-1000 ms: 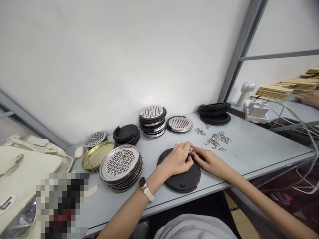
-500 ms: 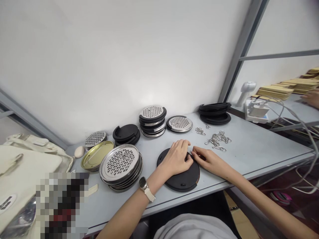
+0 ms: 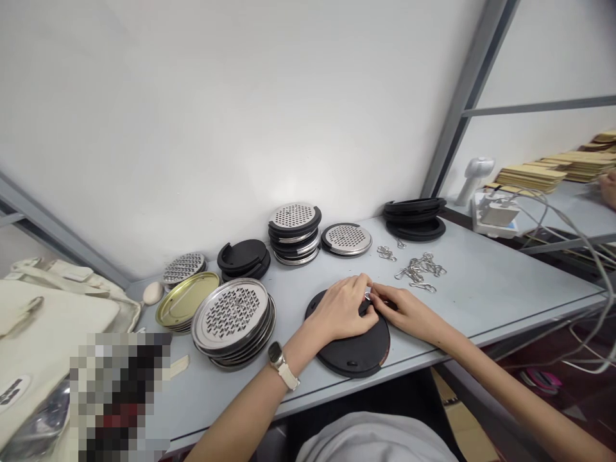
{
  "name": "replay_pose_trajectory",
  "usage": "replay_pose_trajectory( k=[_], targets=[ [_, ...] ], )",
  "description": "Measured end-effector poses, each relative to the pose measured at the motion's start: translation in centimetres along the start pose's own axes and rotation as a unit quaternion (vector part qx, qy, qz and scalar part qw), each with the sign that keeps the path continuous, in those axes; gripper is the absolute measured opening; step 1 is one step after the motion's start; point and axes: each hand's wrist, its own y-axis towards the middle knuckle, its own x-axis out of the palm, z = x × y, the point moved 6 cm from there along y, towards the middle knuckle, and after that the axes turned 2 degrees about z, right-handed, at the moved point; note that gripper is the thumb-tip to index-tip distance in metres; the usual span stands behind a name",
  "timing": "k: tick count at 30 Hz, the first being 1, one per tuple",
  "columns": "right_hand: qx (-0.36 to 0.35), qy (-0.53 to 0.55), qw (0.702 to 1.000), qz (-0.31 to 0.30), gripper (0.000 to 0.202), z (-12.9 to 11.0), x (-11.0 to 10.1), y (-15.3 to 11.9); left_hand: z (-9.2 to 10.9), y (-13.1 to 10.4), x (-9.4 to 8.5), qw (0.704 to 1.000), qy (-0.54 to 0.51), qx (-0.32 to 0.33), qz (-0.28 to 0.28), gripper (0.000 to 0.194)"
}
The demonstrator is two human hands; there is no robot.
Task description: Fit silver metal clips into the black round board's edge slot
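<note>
The person's right hand (image 3: 402, 309) pinches a small silver wire clip (image 3: 367, 296) at the far rim of a round black plastic disc (image 3: 356, 350). The left hand (image 3: 342, 309) curls over the disc; whether it grips cannot be told. The disc lies near the grey tabletop's (image 3: 500, 282) front edge, with bare surface between it and round silver grater plates (image 3: 233, 314).

The grey bench (image 3: 481, 292) supports stacked metal graters (image 3: 233, 314), gold-coloured discs (image 3: 190, 298), black frames (image 3: 416, 224), a mixed stack (image 3: 294, 237) of framed graters, and loose metal clips (image 3: 421, 267). A black disc (image 3: 356, 350) rests near the front edge.
</note>
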Motion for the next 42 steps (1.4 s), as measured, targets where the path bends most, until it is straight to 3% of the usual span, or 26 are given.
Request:
replay_pose_trajectory(
  k=[8,29,42],
  targets=[
    [-0.018,0.011,1.000,0.002,0.029,-0.48,-0.30,0.02,0.54,0.11,-0.09,0.999,0.026,0.043,0.005,0.024],
    [0.004,0.038,0.999,-0.003,0.034,-0.38,-0.25,0.01,0.46,0.11,0.11,0.999,-0.007,0.028,-0.021,0.025],
    [0.001,0.017,1.000,0.000,0.030,-0.27,-0.15,0.00,0.52,0.11,0.26,0.998,-0.013,0.052,-0.017,0.025]
  ],
)
